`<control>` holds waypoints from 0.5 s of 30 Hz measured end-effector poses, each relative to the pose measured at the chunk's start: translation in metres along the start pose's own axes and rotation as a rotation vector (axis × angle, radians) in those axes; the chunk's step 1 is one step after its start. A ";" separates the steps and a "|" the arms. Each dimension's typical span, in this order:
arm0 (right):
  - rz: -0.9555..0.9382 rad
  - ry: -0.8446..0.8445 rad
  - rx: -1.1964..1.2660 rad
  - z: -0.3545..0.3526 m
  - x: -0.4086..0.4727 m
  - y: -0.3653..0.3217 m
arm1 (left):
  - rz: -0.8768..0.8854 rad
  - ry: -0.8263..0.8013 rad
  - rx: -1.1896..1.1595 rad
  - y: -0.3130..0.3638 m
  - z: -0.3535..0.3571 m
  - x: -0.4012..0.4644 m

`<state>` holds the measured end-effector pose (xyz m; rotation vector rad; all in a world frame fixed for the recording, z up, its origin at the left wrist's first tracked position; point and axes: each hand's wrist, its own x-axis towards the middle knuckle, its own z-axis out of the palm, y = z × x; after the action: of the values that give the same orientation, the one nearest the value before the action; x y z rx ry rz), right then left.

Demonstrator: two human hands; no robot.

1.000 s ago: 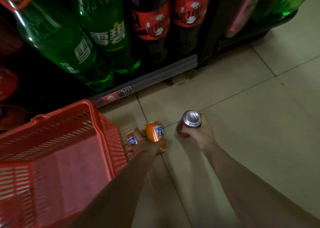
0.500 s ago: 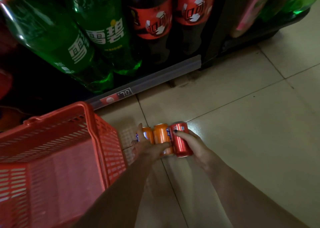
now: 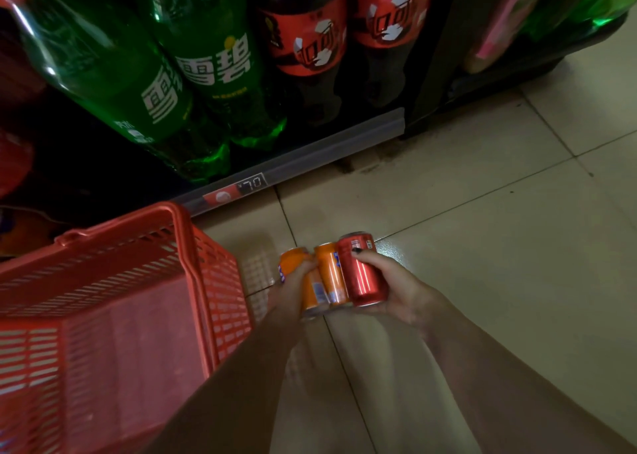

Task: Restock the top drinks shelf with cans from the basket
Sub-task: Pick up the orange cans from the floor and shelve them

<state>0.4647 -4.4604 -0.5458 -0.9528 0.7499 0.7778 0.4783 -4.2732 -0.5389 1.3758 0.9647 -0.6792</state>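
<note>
Left hand (image 3: 293, 283) clenched round two orange aluminium cans (image 3: 329, 274), right hand (image 3: 393, 288) round a red can (image 3: 360, 271), beside the red plastic basket (image 3: 179, 233); press the three together before lifting shelfward

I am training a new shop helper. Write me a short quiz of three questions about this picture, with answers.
1. True or false: the right hand grips the red can.
2. How many orange cans does the left hand hold?
3. The basket stands on which side of the hands: A the person's left, B the person's right?

Key: 1 true; 2 two; 3 A.
</note>
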 end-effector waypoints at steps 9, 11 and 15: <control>-0.005 0.033 0.007 0.005 -0.013 0.005 | -0.038 -0.333 0.040 0.019 0.016 -0.019; -0.024 0.040 0.046 0.007 -0.020 0.003 | -0.031 -0.370 0.042 0.020 0.017 -0.025; -0.096 0.029 0.106 0.011 -0.042 -0.014 | 0.016 -0.444 0.055 0.038 0.023 -0.039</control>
<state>0.4572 -4.4655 -0.5015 -0.8992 0.7582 0.6352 0.4962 -4.2966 -0.4874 1.2072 0.5837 -0.9565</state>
